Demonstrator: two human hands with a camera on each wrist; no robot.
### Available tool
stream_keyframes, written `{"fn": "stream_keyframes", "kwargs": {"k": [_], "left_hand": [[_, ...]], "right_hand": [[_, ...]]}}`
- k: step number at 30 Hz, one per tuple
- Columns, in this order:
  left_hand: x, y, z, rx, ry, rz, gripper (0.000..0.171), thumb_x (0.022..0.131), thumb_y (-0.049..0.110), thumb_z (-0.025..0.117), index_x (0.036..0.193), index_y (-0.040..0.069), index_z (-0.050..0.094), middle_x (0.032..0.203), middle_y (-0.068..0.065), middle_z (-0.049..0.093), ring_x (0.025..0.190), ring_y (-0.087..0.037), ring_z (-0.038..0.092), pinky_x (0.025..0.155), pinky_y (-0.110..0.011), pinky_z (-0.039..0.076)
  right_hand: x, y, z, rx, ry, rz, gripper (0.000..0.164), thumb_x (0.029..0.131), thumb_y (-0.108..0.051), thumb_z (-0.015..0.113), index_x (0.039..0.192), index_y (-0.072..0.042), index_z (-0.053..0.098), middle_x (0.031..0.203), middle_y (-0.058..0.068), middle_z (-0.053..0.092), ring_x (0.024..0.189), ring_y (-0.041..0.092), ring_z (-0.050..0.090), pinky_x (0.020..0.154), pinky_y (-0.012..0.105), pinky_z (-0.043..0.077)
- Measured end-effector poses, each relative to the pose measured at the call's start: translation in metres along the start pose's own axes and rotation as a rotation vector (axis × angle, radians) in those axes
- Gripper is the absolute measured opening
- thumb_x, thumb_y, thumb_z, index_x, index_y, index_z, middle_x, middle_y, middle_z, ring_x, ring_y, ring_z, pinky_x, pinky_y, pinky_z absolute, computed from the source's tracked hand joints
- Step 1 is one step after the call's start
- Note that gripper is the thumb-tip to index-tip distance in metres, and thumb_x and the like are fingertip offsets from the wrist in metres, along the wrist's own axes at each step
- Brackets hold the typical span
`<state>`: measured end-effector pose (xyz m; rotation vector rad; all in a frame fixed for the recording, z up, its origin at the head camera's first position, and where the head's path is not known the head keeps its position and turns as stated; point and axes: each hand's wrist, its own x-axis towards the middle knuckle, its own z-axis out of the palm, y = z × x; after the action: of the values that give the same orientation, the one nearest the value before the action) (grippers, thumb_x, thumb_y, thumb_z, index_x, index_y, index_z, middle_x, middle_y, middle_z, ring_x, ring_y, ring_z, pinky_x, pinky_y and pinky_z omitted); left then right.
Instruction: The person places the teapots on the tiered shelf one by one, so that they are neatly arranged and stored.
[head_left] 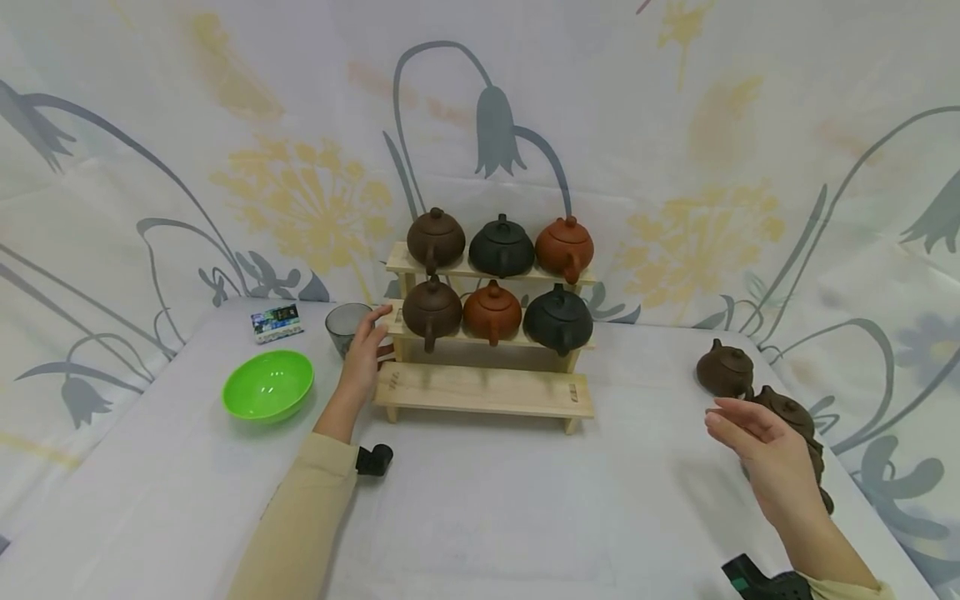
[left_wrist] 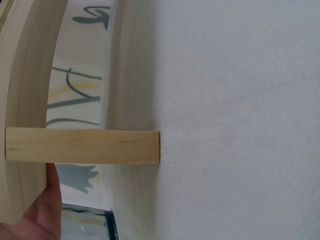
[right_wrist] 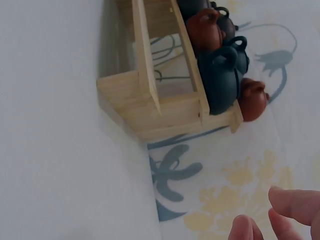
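Observation:
A three-tier wooden stand (head_left: 483,390) stands in the middle, its lowest tier bare. Its top tier bears a brown teapot (head_left: 436,238), a black teapot (head_left: 501,247) and an orange-red one (head_left: 565,246). On the middle tier sit a brown teapot (head_left: 432,308), an orange-red teapot (head_left: 492,311) and a black one (head_left: 558,318). My left hand (head_left: 365,354) grips the stand's left end at the middle tier; the left wrist view shows part of it behind a board (left_wrist: 27,90). Beside brown teapots (head_left: 724,369) at the right, my right hand (head_left: 776,458) hovers with loosely bent fingers, holding nothing.
Left of the stand are a grey see-through cup (head_left: 341,323), a bright green bowl (head_left: 267,386) and a small patterned packet (head_left: 277,323). A flower-printed cloth (head_left: 300,125) hangs behind the white-covered table (head_left: 487,500). Several brown teapots crowd the right edge, partly hidden by my right hand.

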<state>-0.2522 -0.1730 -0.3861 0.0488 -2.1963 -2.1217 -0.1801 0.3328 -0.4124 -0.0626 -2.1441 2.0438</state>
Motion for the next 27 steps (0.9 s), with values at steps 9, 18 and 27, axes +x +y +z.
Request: {"fn": "stream_keyframes", "kwargs": {"k": [9,18,27], "left_hand": [[0.0,0.002,0.001,-0.009,-0.004,0.01,0.044,0.102,0.025,0.028,0.145,0.015,0.03,0.14,-0.018,0.036,0.119,-0.041,0.044,0.095,-0.049,0.035],[0.0,0.002,0.001,-0.023,0.007,0.005,0.043,0.103,0.025,0.028,0.144,0.015,0.03,0.141,-0.018,0.035,0.119,-0.041,0.044,0.096,-0.049,0.035],[-0.001,0.002,0.001,-0.012,0.0,0.008,0.044,0.102,0.026,0.028,0.145,0.016,0.03,0.143,-0.017,0.033,0.121,-0.042,0.042,0.097,-0.051,0.033]], "right_hand": [[-0.026,-0.021,-0.023,0.091,0.044,-0.018,0.025,0.083,0.003,0.066,0.105,-0.009,0.067,0.093,-0.004,0.069,0.082,0.008,0.066,0.07,0.018,0.05],[-0.03,0.0,-0.061,0.076,0.067,-0.033,0.027,0.082,0.004,0.067,0.105,-0.01,0.068,0.095,-0.007,0.07,0.086,0.003,0.065,0.072,0.014,0.048],[-0.06,-0.035,-0.055,-0.176,0.262,0.175,0.022,0.084,-0.012,0.07,0.093,-0.032,0.066,0.081,-0.026,0.061,0.077,-0.012,0.053,0.078,0.005,0.032]]}}
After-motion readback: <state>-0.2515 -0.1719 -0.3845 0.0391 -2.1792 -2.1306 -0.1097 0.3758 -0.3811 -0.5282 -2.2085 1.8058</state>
